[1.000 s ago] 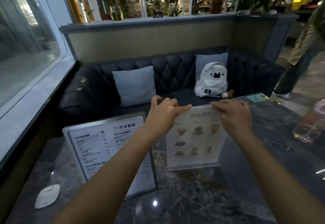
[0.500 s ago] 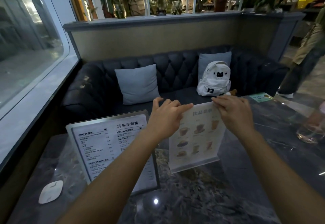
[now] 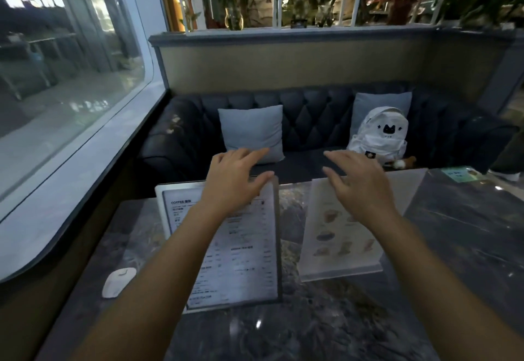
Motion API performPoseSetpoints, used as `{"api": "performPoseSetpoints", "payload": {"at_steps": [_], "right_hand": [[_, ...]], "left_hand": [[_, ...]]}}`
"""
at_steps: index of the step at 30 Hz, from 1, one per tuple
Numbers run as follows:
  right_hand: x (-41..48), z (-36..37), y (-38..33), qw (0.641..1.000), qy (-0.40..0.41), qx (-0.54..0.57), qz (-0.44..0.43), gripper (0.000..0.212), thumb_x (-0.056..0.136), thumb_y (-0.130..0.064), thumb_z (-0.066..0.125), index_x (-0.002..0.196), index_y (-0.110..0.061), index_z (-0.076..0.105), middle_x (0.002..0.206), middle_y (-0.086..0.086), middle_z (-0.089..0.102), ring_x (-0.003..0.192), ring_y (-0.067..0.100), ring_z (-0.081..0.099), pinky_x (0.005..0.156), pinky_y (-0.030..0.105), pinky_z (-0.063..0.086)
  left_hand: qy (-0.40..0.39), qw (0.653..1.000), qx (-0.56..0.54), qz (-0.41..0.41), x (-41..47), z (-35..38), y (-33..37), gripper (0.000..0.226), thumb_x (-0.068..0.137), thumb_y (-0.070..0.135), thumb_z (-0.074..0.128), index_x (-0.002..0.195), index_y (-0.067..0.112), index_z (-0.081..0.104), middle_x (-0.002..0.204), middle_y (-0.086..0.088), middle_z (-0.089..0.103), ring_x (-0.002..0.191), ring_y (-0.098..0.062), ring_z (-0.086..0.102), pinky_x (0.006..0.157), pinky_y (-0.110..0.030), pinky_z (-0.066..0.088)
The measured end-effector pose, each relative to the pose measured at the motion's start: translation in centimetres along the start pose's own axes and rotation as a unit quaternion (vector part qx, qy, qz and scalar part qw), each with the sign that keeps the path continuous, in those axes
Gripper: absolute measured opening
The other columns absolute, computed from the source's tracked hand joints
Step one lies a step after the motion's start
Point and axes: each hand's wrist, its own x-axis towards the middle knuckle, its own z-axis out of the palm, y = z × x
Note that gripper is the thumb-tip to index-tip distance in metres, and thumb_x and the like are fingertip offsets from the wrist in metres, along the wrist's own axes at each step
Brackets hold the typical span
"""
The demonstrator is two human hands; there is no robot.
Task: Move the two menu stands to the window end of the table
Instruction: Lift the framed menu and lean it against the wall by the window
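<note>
Two menu stands are upright on the dark marble table point(image 3: 453, 233). The larger framed text menu point(image 3: 243, 261) stands on the left, nearer the window. The smaller clear acrylic drinks menu point(image 3: 340, 241) stands just right of it. My left hand point(image 3: 232, 179) hovers over the top edge of the text menu with fingers spread, holding nothing. Above the top of the drinks menu is my right hand point(image 3: 360, 185), also spread and holding nothing. My forearms hide part of both menus.
A window point(image 3: 65, 77) with a broad sill runs along the left. A small white puck-like object point(image 3: 118, 281) lies on the table near the window. Beyond the table is a dark tufted sofa point(image 3: 312, 116) with a grey cushion point(image 3: 252, 131) and a white backpack point(image 3: 378, 133).
Both hands have let go of the drinks menu's top edge and opened. The left hand has shifted left over the text menu. The camera has turned towards the window.
</note>
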Motion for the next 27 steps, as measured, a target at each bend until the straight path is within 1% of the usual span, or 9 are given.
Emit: {"api": "performPoseSetpoints", "payload": {"at_steps": [3, 6, 11, 13, 16, 18, 20, 23, 27], "right_hand": [[0.4, 1.8, -2.6, 0.999, -0.025, 0.031, -0.031, 0.029, 0.085, -0.016, 0.059, 0.113, -0.007, 0.059, 0.112, 0.014, 0.065, 0.100, 0.032, 0.059, 0.083, 0.044, 0.043], [0.6, 3.7, -4.6, 0.997, -0.040, 0.044, -0.056, 0.030, 0.085, -0.016, 0.059, 0.114, -0.007, 0.058, 0.113, 0.013, 0.065, 0.101, 0.031, 0.058, 0.081, 0.042, 0.042], [0.4, 6.5, -6.2, 0.996, -0.064, 0.058, -0.038, 0.037, 0.086, -0.019, 0.056, 0.121, -0.006, 0.052, 0.123, 0.015, 0.058, 0.109, 0.031, 0.053, 0.088, 0.044, 0.040], [0.1, 7.4, -6.3, 0.996, -0.066, 0.063, -0.018, 0.042, 0.087, -0.021, 0.054, 0.127, -0.008, 0.046, 0.130, 0.014, 0.053, 0.115, 0.030, 0.050, 0.092, 0.045, 0.039], [-0.7, 8.5, -6.2, 0.992, -0.067, 0.103, 0.026, 0.053, 0.089, -0.026, 0.051, 0.136, -0.012, 0.031, 0.141, 0.013, 0.041, 0.126, 0.027, 0.040, 0.103, 0.043, 0.036], [-1.6, 9.2, -6.1, 0.984, -0.081, 0.143, 0.070, 0.060, 0.090, -0.031, 0.048, 0.140, -0.016, 0.018, 0.146, 0.012, 0.033, 0.131, 0.024, 0.032, 0.106, 0.038, 0.030], [-3.0, 10.1, -6.1, 0.973, -0.094, 0.178, 0.115, 0.065, 0.090, -0.037, 0.046, 0.141, -0.020, 0.011, 0.148, 0.010, 0.029, 0.133, 0.023, 0.029, 0.106, 0.039, 0.028], [-5.5, 11.3, -6.1, 0.952, -0.118, 0.227, 0.166, 0.066, 0.089, -0.043, 0.045, 0.141, -0.025, 0.008, 0.149, 0.008, 0.028, 0.134, 0.022, 0.028, 0.108, 0.045, 0.029], [-8.4, 12.7, -5.8, 0.926, -0.160, 0.270, 0.209, 0.061, 0.086, -0.050, 0.043, 0.137, -0.032, 0.015, 0.143, 0.005, 0.039, 0.125, 0.024, 0.043, 0.098, 0.052, 0.042]], "left_hand": [[0.002, 1.000, 0.013, -0.028, -1.2, -1.2, -2.0, 0.046, 0.087, 0.042, 0.052, 0.129, 0.024, 0.047, 0.121, -0.004, 0.059, 0.110, -0.025, 0.050, 0.094, -0.037, 0.029], [0.009, 0.998, 0.032, -0.051, -2.5, -2.3, -4.0, 0.044, 0.087, 0.041, 0.055, 0.126, 0.021, 0.051, 0.120, -0.007, 0.060, 0.108, -0.026, 0.052, 0.094, -0.040, 0.034], [0.029, 0.996, 0.032, -0.081, -4.7, -3.3, -6.9, 0.045, 0.085, 0.037, 0.059, 0.124, 0.017, 0.053, 0.121, -0.011, 0.059, 0.110, -0.027, 0.052, 0.095, -0.045, 0.041], [0.050, 0.993, 0.017, -0.106, -5.6, -3.3, -7.8, 0.048, 0.085, 0.036, 0.060, 0.129, 0.019, 0.049, 0.129, -0.013, 0.053, 0.118, -0.028, 0.047, 0.099, -0.047, 0.039], [0.086, 0.983, -0.066, -0.149, -7.3, -2.9, -8.8, 0.058, 0.085, 0.035, 0.060, 0.137, 0.030, 0.034, 0.142, -0.011, 0.039, 0.128, -0.025, 0.036, 0.104, -0.044, 0.031], [0.096, 0.969, -0.142, -0.179, -8.6, -2.3, -9.2, 0.065, 0.085, 0.036, 0.060, 0.139, 0.035, 0.024, 0.145, -0.002, 0.034, 0.130, -0.013, 0.031, 0.105, -0.036, 0.029], [0.100, 0.945, -0.217, -0.223, -10.0, -1.5, -9.4, 0.071, 0.083, 0.041, 0.060, 0.140, 0.038, 0.017, 0.142, 0.009, 0.032, 0.126, -0.002, 0.028, 0.103, -0.031, 0.028], [0.093, 0.909, -0.290, -0.284, -12.2, 0.0, -9.5, 0.079, 0.077, 0.051, 0.061, 0.138, 0.045, 0.012, 0.138, 0.012, 0.035, 0.124, -0.005, 0.035, 0.098, -0.033, 0.034], [0.120, 0.853, -0.370, -0.348, -15.0, 2.0, -10.1, 0.078, 0.075, 0.045, 0.066, 0.135, 0.049, 0.017, 0.131, 0.004, 0.045, 0.115, -0.008, 0.048, 0.085, -0.029, 0.045]]}}
